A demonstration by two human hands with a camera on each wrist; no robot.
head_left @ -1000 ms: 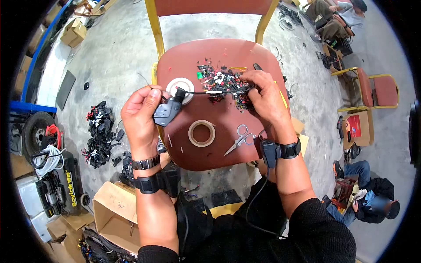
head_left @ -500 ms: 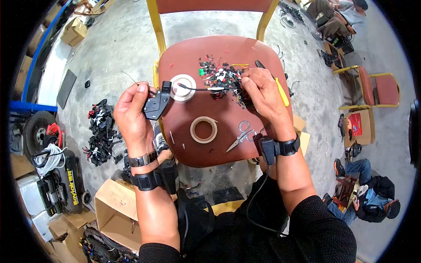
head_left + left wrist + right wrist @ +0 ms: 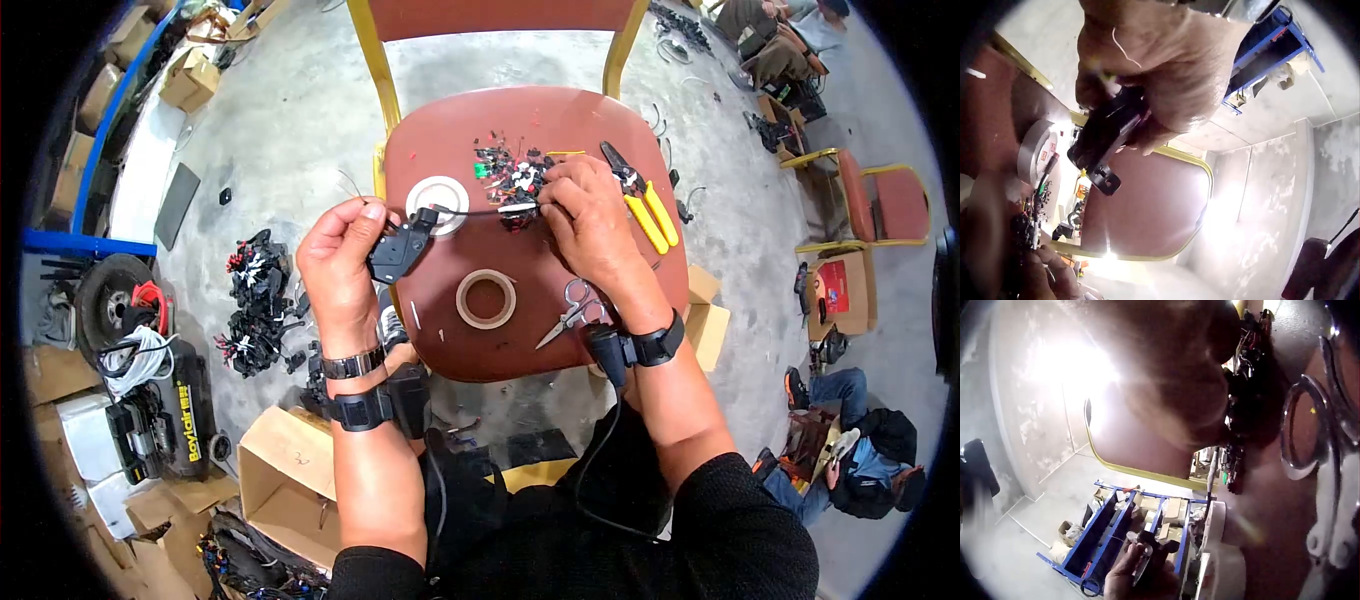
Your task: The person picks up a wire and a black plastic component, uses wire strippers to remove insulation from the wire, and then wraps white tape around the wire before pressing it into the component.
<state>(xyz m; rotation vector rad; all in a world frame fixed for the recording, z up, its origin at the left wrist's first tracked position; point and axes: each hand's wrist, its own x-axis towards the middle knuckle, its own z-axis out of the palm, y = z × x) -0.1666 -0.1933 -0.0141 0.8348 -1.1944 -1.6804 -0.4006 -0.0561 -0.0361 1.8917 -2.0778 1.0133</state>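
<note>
Over the left edge of the red chair seat, the left hand [image 3: 345, 260] pinches a black plastic part [image 3: 400, 250] between thumb and fingers; the left wrist view shows this part [image 3: 1107, 131] under the fingers. The right hand [image 3: 590, 225] pinches a black cable [image 3: 480, 212] with a white section [image 3: 517, 208], stretched leftward over a white tape roll [image 3: 437, 190]. In the right wrist view the white section [image 3: 1212, 472] hangs by the fingers. Beneath the right fingertips lies a pile of small connectors [image 3: 512, 180]. Whether cable and black part are joined, I cannot tell.
On the seat [image 3: 440, 345] lie a tan tape roll [image 3: 486, 299], scissors [image 3: 572, 315] and yellow-handled pliers [image 3: 652, 215]. Black parts [image 3: 262, 300] are heaped on the floor at left. An open carton [image 3: 290, 480] stands at lower left; a seated person [image 3: 865, 450] is at right.
The left hand moved left with the black part, then partly back toward the seat. The right hand still pinches the cable. The whole view has shifted, and the pliers show more fully.
</note>
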